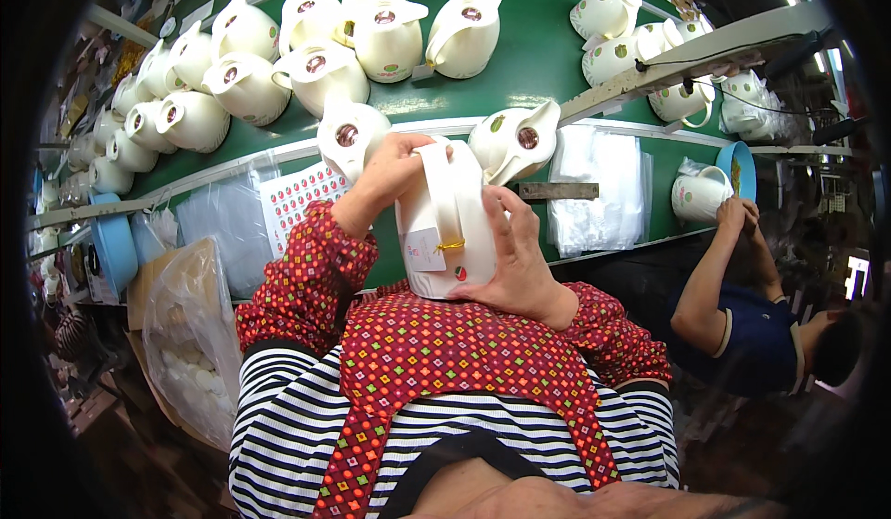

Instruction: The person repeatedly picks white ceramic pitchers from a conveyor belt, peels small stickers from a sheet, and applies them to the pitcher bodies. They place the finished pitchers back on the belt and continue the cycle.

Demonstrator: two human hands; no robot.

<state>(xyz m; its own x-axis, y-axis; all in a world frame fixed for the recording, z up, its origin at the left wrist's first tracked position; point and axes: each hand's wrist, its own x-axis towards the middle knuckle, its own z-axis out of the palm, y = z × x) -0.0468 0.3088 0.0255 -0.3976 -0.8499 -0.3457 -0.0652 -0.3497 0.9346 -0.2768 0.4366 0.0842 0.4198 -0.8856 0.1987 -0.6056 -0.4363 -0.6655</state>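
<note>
Close in front of my body I hold a cream thermos jug [422, 217] with its handle side turned up. My left hand [394, 171] grips its upper end, fingers closed over the top. Around its right side and lower end wraps my right hand [522, 264], thumb near the base. A white paper tag [426, 249] hangs from the handle by a gold twist tie [451, 245]. Near the base sits a small red and green sticker [460, 274]. Two more cream jugs, a left one [345, 148] and a right one [513, 152], stand just beyond my hands.
A sticker sheet [302, 194] and clear plastic bags [218, 217] lie left; white bags [597, 185] and a metal strip [557, 190] lie right. Several jugs [316, 69] stand on the green conveyor belt [538, 73]. At right a co-worker [742, 333] handles a jug [701, 194]. A lined carton [186, 324] stands lower left.
</note>
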